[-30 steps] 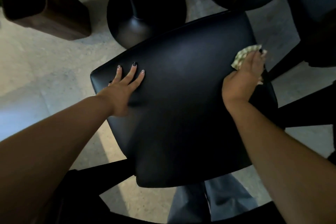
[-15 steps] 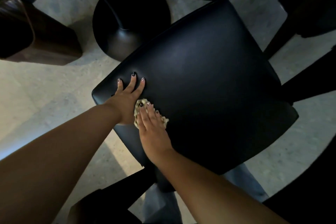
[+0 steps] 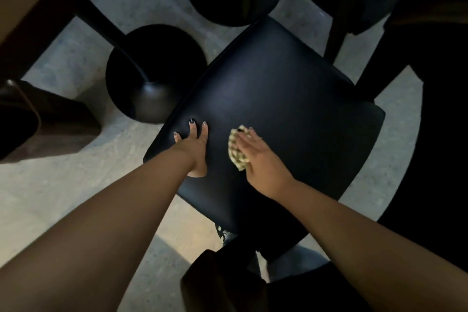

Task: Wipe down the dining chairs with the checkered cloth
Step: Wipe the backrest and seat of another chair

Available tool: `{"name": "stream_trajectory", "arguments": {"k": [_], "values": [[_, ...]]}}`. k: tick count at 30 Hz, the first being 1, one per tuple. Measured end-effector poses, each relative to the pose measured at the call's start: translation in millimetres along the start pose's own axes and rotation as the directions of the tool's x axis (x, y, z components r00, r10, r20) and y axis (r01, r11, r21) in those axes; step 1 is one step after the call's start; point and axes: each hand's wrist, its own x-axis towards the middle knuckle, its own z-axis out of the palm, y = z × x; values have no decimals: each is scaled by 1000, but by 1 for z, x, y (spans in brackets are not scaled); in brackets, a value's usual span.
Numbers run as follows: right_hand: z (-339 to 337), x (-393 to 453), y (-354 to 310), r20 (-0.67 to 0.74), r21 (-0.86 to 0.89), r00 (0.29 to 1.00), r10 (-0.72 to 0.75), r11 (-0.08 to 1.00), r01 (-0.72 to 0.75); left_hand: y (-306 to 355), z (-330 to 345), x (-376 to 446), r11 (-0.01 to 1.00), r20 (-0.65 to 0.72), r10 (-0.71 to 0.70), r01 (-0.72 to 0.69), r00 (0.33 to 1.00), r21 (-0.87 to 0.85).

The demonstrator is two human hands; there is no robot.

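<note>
Checkered cloth pressed flat under right hand mid-seat on chair; left hand flat at seat's left edge; loose wad could slip free.

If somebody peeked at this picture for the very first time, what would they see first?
Probably the big shiny black chair seat in the middle, with two bare arms reaching onto it. The right hand presses a little checkered cloth flat on the seat, and the left hand rests on the seat's left edge beside it. Behind the chair, two round black table bases stand on the pale floor.
</note>
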Motion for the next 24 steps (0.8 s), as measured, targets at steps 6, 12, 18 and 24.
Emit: {"name": "stream_trajectory", "arguments": {"k": [6, 12, 18, 24], "values": [[0, -21, 15, -59, 215, 965, 257, 947, -239, 7, -2, -2, 998, 41, -53, 51, 998, 39], [-22, -18, 22, -114, 324, 935, 335, 902, -284, 26, -13, -14, 985, 84, -155, 148, 984, 89], [-41, 2, 24, -220, 442, 876, 429, 844, -302, 77, -43, -8, 991, -88, -64, 73, 994, 108], [-73, 59, 41, -382, 459, 747, 544, 814, -357, 94, -105, 34, 932, -152, 307, -264, 940, 247]]}}
